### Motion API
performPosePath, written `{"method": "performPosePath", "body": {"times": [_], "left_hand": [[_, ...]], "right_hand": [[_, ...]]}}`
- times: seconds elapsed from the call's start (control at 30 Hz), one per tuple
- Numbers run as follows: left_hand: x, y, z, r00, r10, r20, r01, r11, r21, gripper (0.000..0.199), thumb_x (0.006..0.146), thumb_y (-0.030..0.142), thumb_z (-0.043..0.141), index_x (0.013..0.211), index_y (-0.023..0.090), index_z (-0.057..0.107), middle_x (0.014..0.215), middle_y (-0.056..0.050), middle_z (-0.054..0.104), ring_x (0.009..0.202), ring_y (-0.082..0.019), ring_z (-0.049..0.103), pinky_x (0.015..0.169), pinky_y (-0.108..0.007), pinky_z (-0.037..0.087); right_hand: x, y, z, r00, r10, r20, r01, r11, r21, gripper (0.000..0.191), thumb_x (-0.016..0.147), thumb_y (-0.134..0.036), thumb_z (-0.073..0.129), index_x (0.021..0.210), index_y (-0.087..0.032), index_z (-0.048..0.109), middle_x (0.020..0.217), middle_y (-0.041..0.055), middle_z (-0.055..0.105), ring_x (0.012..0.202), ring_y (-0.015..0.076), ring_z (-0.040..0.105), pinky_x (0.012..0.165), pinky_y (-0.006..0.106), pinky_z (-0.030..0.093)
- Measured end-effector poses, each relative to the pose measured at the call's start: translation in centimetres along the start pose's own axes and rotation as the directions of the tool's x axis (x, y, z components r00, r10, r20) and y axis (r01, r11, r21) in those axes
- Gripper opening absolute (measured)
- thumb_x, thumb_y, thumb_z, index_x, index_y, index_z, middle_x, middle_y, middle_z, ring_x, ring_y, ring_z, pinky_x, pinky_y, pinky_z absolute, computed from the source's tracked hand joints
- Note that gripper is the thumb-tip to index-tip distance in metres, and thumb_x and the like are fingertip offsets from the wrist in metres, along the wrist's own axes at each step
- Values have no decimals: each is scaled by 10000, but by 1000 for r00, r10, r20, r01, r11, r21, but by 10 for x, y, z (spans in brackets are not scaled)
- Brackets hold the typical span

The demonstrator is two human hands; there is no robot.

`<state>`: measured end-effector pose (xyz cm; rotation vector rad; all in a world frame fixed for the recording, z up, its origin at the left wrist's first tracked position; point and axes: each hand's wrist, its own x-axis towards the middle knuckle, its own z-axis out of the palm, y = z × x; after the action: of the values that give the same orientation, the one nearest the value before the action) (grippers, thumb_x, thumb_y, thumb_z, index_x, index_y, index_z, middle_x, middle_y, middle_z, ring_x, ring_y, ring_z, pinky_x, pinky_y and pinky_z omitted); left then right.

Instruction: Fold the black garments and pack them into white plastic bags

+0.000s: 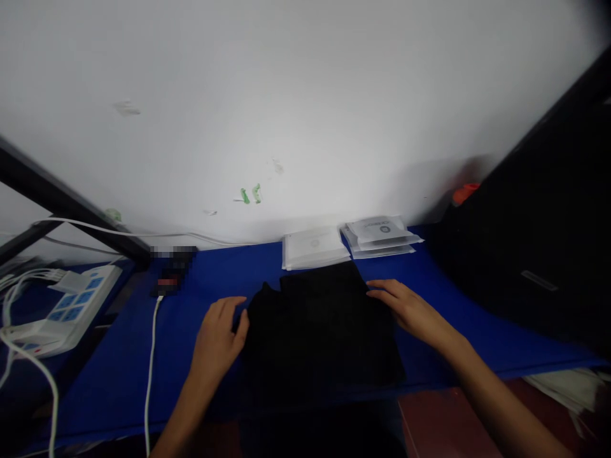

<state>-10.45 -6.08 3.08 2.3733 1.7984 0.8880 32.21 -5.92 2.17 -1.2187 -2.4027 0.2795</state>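
Note:
A black cloth (324, 331) lies spread on the blue table cover (205, 267), its near part reaching the front edge. At the cloth's left side is my left hand (220, 331), thumb and fingers apart, fingertips by the cloth's edge. My right hand (401, 305) rests at the cloth's upper right edge, fingers stretched out and slightly parted. Neither hand grips anything. Just behind the cloth lie a stack of white packets (315, 247) and, to its right, another stack of packets (382, 235) with a printed logo.
A white power strip (71, 312) with cables sits at the left. A partly blurred dark device (174, 270) has a white cable (151, 356) running toward me. A large black item (534, 242) covers the right side, near an orange object (465, 193). Behind stands a white wall (310, 114).

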Motion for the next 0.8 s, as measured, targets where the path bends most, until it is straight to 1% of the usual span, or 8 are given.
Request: {"method": "performPosePath", "body": {"times": [0.07, 0.13, 0.2, 0.3, 0.4, 0.57, 0.7, 0.8], "left_hand": [[-1, 22, 4, 983, 183, -3, -182, 980, -82, 196, 947, 250, 497, 1121, 229, 586, 1026, -82, 642, 978, -248, 619, 866, -416, 533], [0, 41, 11, 926, 349, 146, -322, 929, -182, 206, 955, 221, 500, 1140, 232, 591, 1013, -74, 648, 928, -217, 628, 831, -362, 546], [3, 52, 20, 868, 414, 273, -371, 908, -196, 227, 952, 221, 511, 1163, 227, 593, 1053, -79, 647, 936, -222, 629, 826, -367, 552], [12, 51, 34, 880, 345, 325, -329, 938, -107, 354, 911, 274, 589, 1258, 210, 557, 1181, -115, 609, 1055, -284, 606, 884, -445, 542], [20, 41, 42, 910, 263, 320, -259, 964, -55, 472, 877, 334, 644, 1312, 194, 528, 1243, -140, 571, 1136, -318, 571, 950, -493, 512], [32, 39, 41, 891, 282, 355, -252, 959, -127, 231, 920, 307, 595, 1137, 236, 629, 1279, -98, 552, 1186, -285, 540, 1000, -466, 468], [49, 40, 44, 913, 210, 351, -172, 976, -135, 147, 976, 263, 493, 978, 210, 630, 1103, -67, 630, 1021, -216, 604, 882, -359, 497], [66, 35, 54, 933, 88, 348, -126, 988, 87, 233, 995, 326, 461, 873, 190, 606, 895, -54, 641, 860, -213, 612, 760, -329, 485]], "right_hand": [[0, -2, -5, 1000, -1, -30, 3, 998, 64, 548, 781, 57, 376, 1194, -241, 578, 1301, 100, 579, 1208, 241, 543, 970, 465, 500], [3, -8, -8, 1000, -17, -13, 18, 991, 129, 430, 852, -14, 419, 1183, -236, 581, 1258, 101, 603, 1191, 238, 555, 969, 459, 508], [6, -14, -9, 998, -29, 52, 22, 990, 136, 361, 889, -127, 521, 1231, -234, 571, 1263, 103, 607, 1200, 252, 553, 991, 474, 498], [8, -18, -3, 990, -21, 139, 9, 997, 81, 478, 846, -208, 637, 1313, -232, 541, 1322, 110, 580, 1239, 277, 530, 1030, 502, 465], [8, -13, 3, 992, -8, 130, 0, 998, 59, 526, 809, -125, 601, 1322, -224, 532, 1333, 109, 573, 1261, 273, 512, 1041, 499, 450], [16, -3, 4, 997, 0, 73, -6, 996, 90, 329, 857, -82, 496, 1137, -220, 600, 1219, 92, 626, 1161, 243, 567, 982, 451, 477], [37, 4, 7, 998, 59, -1, -58, 988, 140, 199, 905, -178, 487, 1066, -208, 599, 1058, 91, 670, 993, 232, 620, 868, 389, 503], [58, 12, 17, 970, 242, -18, -239, 964, 115, 144, 901, -234, 494, 992, -196, 599, 916, 69, 679, 835, 214, 631, 734, 317, 483]]}}
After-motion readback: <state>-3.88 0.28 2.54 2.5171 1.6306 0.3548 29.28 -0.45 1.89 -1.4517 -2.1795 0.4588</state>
